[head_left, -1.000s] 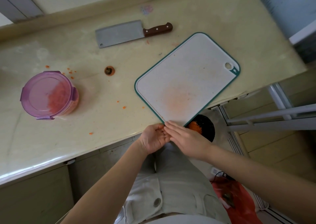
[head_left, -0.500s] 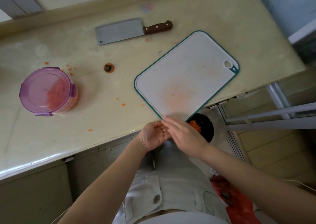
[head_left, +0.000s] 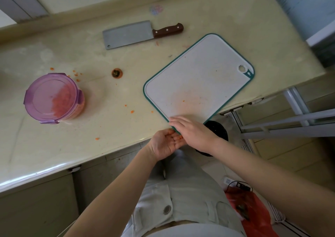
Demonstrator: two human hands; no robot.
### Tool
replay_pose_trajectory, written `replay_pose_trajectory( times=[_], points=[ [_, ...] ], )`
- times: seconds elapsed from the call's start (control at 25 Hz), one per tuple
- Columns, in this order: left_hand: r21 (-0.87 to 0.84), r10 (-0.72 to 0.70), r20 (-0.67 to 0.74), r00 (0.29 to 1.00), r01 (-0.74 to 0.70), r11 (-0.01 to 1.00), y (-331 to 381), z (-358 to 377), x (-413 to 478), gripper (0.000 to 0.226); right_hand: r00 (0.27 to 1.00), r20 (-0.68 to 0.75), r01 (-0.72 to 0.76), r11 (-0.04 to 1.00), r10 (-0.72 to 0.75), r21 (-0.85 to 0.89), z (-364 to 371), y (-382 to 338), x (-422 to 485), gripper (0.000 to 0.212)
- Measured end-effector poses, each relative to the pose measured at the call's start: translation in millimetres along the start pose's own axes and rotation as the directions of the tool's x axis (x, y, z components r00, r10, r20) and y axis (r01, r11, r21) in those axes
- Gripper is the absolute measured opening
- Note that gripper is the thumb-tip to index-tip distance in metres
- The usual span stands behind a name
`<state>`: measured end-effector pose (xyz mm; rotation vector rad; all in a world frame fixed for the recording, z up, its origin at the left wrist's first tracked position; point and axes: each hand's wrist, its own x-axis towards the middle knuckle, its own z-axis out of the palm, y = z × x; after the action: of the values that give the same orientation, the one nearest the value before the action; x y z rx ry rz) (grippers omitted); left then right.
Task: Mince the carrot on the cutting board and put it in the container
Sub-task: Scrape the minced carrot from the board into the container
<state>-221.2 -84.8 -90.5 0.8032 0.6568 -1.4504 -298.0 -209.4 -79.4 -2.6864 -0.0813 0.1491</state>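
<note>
A white cutting board (head_left: 203,81) with a teal rim lies slanted on the counter, its near corner at the counter edge, stained orange with a few carrot crumbs. My right hand (head_left: 192,133) lies flat with straight fingers on that near corner. My left hand (head_left: 165,142) is cupped palm-up just below the corner at the counter edge, with a few orange carrot bits (head_left: 179,137) on its fingers. The round container (head_left: 54,97) with a purple lid stands at the left, minced carrot showing through it.
A cleaver (head_left: 132,34) with a brown handle lies at the back of the counter. A carrot end (head_left: 117,73) and scattered carrot crumbs (head_left: 132,111) lie between container and board. A dark bin (head_left: 215,133) sits below the counter edge; a red bag (head_left: 253,213) lies on the floor.
My right hand has slid up onto the board's near corner, covering more of the bin. My left hand has opened palm-up under the corner, with carrot bits now on its fingers.
</note>
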Motion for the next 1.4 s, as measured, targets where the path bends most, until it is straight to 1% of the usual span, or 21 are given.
replay_pose_trajectory(
  times=[0.16, 0.32, 0.36, 0.44, 0.52, 0.56, 0.64, 0.72, 0.76, 0.8, 0.88, 0.92, 0.96, 1.04, 1.08, 1.16, 1.2, 1.28, 1.32, 1.36, 1.4],
  points=[
    [-0.02, -0.012, 0.002, 1.0, 0.012, 1.0, -0.7, -1.8, 1.8, 0.035, 0.996, 0.036, 0.085, 0.993, -0.082, -0.082, 9.8, 6.3, -36.9, 0.041],
    [-0.005, -0.021, 0.005, 1.0, 0.021, 1.0, 0.2, -3.6, 4.1, 0.037, 0.997, -0.017, 0.072, 0.991, -0.074, -0.112, 13.5, 0.5, -40.3, 0.03],
    [-0.002, -0.02, 0.005, 1.0, 0.02, 1.0, 0.1, -2.9, 2.9, 0.037, 0.998, -0.047, 0.04, 0.995, -0.044, -0.087, 13.8, -2.6, -40.0, 0.025],
    [0.007, -0.019, 0.001, 1.0, 0.019, 1.0, 0.1, -1.8, 1.8, 0.036, 0.997, -0.057, -0.046, 0.993, 0.053, 0.109, 7.8, -10.0, -39.6, 0.018],
    [0.014, -0.021, -0.011, 1.0, 0.021, 1.0, 0.4, -0.5, 0.3, 0.035, 0.992, -0.02, -0.112, 0.959, 0.121, 0.26, -5.1, -14.8, -32.4, 0.028],
    [0.005, -0.024, -0.014, 1.0, 0.024, 1.0, 0.1, -0.4, 0.2, 0.036, 0.988, -0.014, -0.148, 0.956, 0.157, 0.252, -10.6, -12.4, -23.2, 0.033],
    [-0.015, -0.036, -0.024, 0.999, 0.036, 0.999, 1.3, -0.4, 1.4, 0.038, 0.967, -0.029, -0.245, 0.957, 0.252, 0.155, -19.5, 3.8, 5.4, 0.045],
    [-0.023, -0.047, -0.042, 0.998, 0.046, 0.999, 2.5, 0.1, 1.2, 0.039, 0.938, 0.052, -0.344, 0.938, 0.343, 0.028, -23.7, 21.9, 32.6, 0.053],
    [-0.03, -0.049, -0.046, 0.998, 0.048, 0.998, 2.8, 0.9, 0.3, 0.039, 0.928, 0.1, -0.355, 0.934, 0.358, -0.048, -20.6, 25.8, 36.7, 0.054],
    [-0.038, -0.052, -0.049, 0.997, 0.05, 0.998, 2.8, 0.6, 0.6, 0.039, 0.931, 0.131, -0.331, 0.938, 0.342, -0.102, -16.9, 25.4, 32.2, 0.053],
    [-0.051, -0.052, -0.048, 0.998, 0.049, 0.997, 2.2, 0.5, -0.2, 0.037, 0.987, 0.082, -0.128, 0.982, 0.14, -0.137, -1.3, 14.3, 0.6, 0.052],
    [-0.046, -0.05, -0.051, 0.997, 0.048, 0.998, 1.5, 0.5, -0.7, 0.036, 0.997, 0.074, -0.026, 0.99, 0.036, -0.136, 5.1, 3.3, -19.5, 0.051],
    [-0.04, -0.048, -0.056, 0.997, 0.046, 0.998, 1.8, 0.4, -0.5, 0.034, 0.997, 0.079, 0.033, 0.996, -0.026, -0.084, 5.7, -5.6, -35.9, 0.047],
    [-0.047, -0.053, -0.052, 0.997, 0.05, 0.998, 2.9, 0.4, -0.4, 0.035, 0.996, 0.079, 0.041, 0.996, -0.047, 0.078, -6.0, 0.4, -39.0, 0.042],
    [-0.061, -0.067, -0.04, 0.997, 0.065, 0.996, 4.0, 0.7, -0.1, 0.037, 0.999, 0.034, -0.015, 0.992, 0.011, 0.123, -16.7, 10.2, -28.6, 0.043],
    [-0.065, -0.106, -0.03, 0.994, 0.104, 0.992, 5.7, 1.7, 0.0, 0.04, 0.967, -0.076, -0.234, 0.967, 0.243, 0.104, -40.0, 39.0, 0.2, 0.047],
    [-0.068, -0.116, -0.036, 0.993, 0.113, 0.991, 6.2, 2.8, -0.9, 0.04, 0.931, -0.099, -0.346, 0.935, 0.352, 0.081, -49.2, 62.9, 15.3, 0.051],
    [-0.077, -0.127, -0.028, 0.992, 0.124, 0.989, 6.8, 3.7, -2.4, 0.041, 0.792, -0.027, -0.607, 0.792, 0.609, 0.068, -57.3, 101.3, 41.4, 0.06],
    [-0.077, -0.132, -0.027, 0.991, 0.13, 0.989, 7.1, 3.3, -1.9, 0.041, 0.744, 0.006, -0.668, 0.744, 0.668, 0.017, -55.6, 107.3, 50.0, 0.063],
    [-0.075, -0.138, -0.033, 0.99, 0.135, 0.988, 7.6, 3.0, -1.1, 0.042, 0.745, 0.021, -0.665, 0.744, 0.667, -0.069, -49.5, 103.0, 54.3, 0.066],
    [-0.076, -0.146, -0.036, 0.989, 0.143, 0.987, 8.0, 2.7, -0.6, 0.042, 0.783, 0.037, -0.613, 0.781, 0.62, -0.12, -37.7, 89.1, 52.9, 0.068]
  ],
)
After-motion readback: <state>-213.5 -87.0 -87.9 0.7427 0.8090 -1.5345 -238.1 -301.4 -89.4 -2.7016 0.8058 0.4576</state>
